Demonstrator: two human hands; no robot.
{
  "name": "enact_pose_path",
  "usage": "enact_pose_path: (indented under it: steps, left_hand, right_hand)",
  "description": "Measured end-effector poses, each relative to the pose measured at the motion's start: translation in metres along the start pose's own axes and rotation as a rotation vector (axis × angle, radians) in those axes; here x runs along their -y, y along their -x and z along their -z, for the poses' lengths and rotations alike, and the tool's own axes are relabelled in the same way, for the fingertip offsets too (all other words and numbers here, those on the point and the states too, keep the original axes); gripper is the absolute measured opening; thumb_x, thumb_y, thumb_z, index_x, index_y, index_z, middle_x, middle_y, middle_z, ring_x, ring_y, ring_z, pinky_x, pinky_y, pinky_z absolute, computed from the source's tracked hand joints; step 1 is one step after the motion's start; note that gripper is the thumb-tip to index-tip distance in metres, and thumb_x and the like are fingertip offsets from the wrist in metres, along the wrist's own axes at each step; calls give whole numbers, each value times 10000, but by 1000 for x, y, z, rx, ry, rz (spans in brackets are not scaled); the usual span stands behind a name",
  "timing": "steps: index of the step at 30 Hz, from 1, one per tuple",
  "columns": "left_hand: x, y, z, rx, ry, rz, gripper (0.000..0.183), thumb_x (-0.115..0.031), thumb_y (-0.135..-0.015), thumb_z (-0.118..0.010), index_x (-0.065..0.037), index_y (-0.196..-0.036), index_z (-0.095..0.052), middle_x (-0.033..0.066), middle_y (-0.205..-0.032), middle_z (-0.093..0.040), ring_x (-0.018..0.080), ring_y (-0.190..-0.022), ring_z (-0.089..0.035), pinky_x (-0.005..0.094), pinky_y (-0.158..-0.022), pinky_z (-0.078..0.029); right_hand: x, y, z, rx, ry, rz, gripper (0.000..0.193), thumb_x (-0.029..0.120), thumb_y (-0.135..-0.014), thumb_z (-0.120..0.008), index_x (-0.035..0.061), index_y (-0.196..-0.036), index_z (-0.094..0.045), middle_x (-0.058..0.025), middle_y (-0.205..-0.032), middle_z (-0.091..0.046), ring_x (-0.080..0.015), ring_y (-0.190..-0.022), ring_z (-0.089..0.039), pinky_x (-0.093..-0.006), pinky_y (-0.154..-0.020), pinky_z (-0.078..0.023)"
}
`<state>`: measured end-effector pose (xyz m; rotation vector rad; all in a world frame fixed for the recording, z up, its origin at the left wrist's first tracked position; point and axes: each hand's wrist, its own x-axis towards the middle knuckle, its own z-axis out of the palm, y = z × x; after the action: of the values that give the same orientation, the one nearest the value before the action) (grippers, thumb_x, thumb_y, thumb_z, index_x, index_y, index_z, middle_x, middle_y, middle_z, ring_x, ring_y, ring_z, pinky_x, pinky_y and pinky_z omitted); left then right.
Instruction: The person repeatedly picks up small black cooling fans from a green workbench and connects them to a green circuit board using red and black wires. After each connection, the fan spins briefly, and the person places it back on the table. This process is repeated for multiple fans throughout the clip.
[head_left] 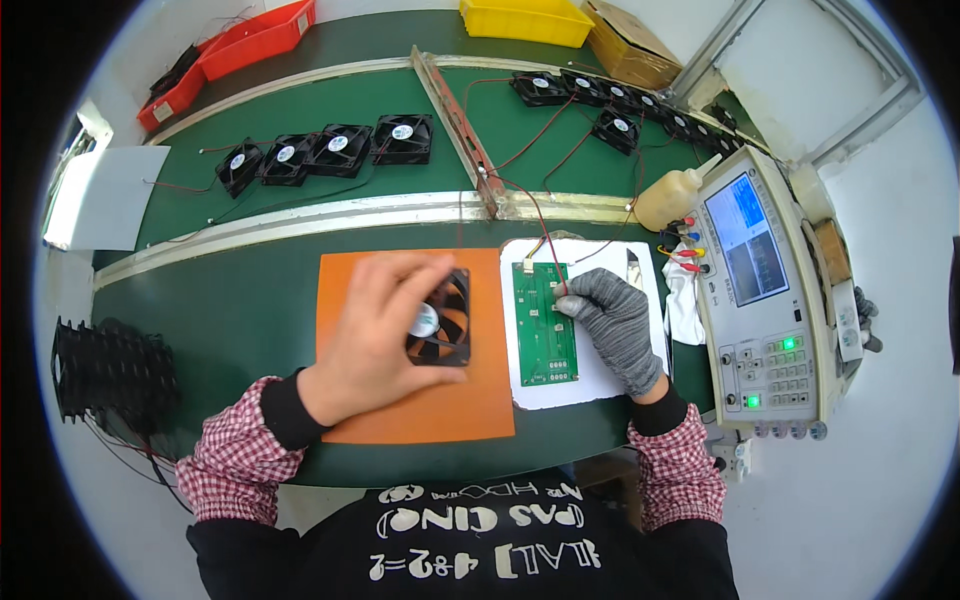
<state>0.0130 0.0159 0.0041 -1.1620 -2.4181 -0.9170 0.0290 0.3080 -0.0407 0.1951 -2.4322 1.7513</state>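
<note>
My bare left hand point(375, 320) grips a black cooling fan point(455, 325) with a white round label, fingers at its top edge and thumb at its bottom. The fan is over an orange mat point(410, 425); motion blurs the hand slightly. To the right, my right hand point(615, 325) wears a grey knitted glove with bare fingertips. Those fingertips pinch the end of a red wire point(546, 225) at a green circuit board point(545, 345); the connector itself is mostly hidden. The board lies on a white pad point(600, 380), with a short cable plugged in at its top.
At the right stands a bench tester point(765, 290) with a lit screen and clip leads, beside a cream bottle point(668, 200). More fans point(340, 150) line the back, and a fan stack point(110, 370) stands at left. Red bins point(255, 45), a yellow bin point(525, 20) and a carton point(630, 45) sit behind.
</note>
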Motion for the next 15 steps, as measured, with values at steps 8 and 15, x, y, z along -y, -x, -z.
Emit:
enact_pose_path:
  steps: [8,15]
  left_hand:
    - [16,8,-13,277,115,87,1047,-397,-566,-878,-36,-1424,-398,155,-1210,-469,354,-1105,-415,445,-955,-369]
    - [-18,10,7,2,-275,-150,768,-352,-690,-797,-111,-1352,-492,88,-1131,-535,282,-1021,-493,408,-889,-404]
  right_hand:
    - [-1,-4,3,117,256,55,115,-12,-698,-735,0,-796,-675,-84,-783,-560,-229,-749,-570,-334,-714,-474]
    - [-11,-5,-2,92,201,111,138,-2,-692,-754,10,-800,-668,-87,-807,-558,-236,-773,-575,-338,-732,-483]
